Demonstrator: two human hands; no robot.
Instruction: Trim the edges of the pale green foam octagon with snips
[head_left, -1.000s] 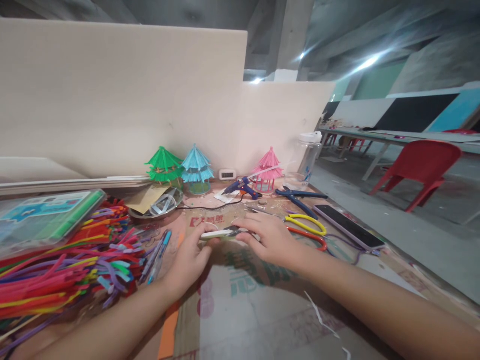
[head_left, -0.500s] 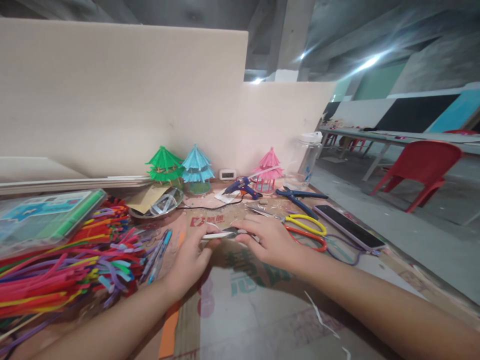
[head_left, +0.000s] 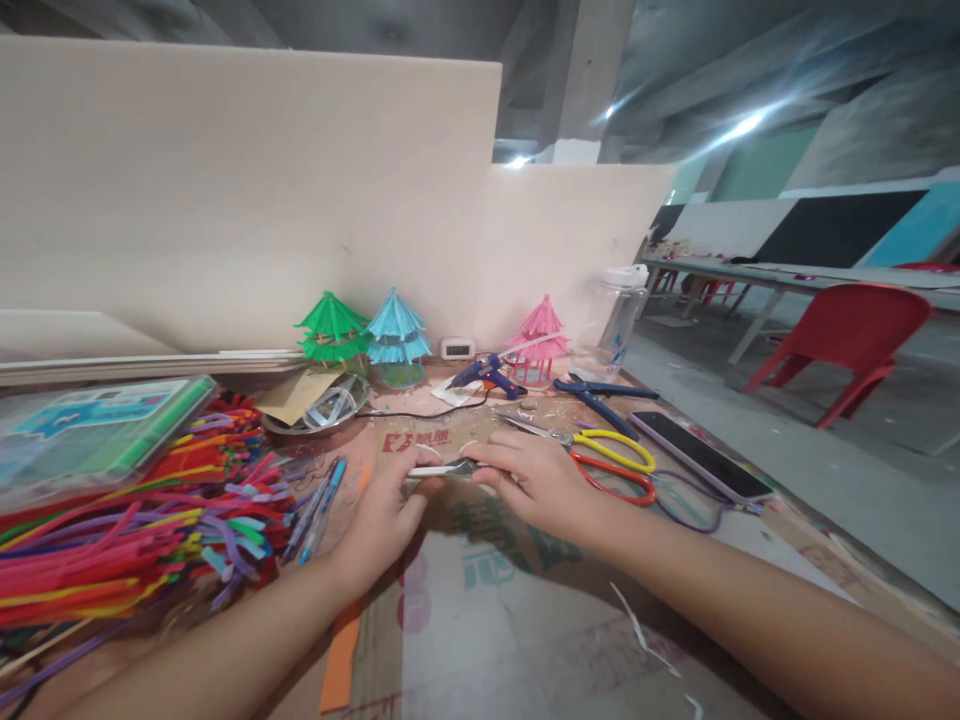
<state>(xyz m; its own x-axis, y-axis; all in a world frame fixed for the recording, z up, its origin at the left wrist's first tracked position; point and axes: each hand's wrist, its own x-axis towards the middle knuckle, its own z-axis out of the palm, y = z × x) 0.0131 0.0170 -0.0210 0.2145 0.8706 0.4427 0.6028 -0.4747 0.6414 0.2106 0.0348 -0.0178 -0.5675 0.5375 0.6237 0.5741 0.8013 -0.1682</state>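
Over the middle of the board, my left hand point(head_left: 390, 505) is closed on the slim white part of a small object with a dark end point(head_left: 433, 470). What looks like a second thin white arm curves above it. At the dark end, the thumb and fingers of my right hand point(head_left: 536, 480) are pinched together; whether they hold that end or something tiny beside it is hidden. Just beyond my right hand lie scissors point(head_left: 615, 450) with one yellow and one orange handle loop. A thin white strip point(head_left: 637, 630) rests on the board below my right forearm.
Coloured pipe cleaners point(head_left: 135, 530) and pens point(head_left: 322, 510) lie at left. Behind stand green point(head_left: 332, 325), blue point(head_left: 397, 335) and pink point(head_left: 544, 335) little pavilions, a glue gun point(head_left: 484, 372) and blue-handled pliers point(head_left: 600, 405). A phone point(head_left: 701, 455) and bottle point(head_left: 619, 315) are at right.
Both hands keep nearly the same place and grip. The small object's dark end looks slightly turned between the fingers, and the whole view has shifted a little.
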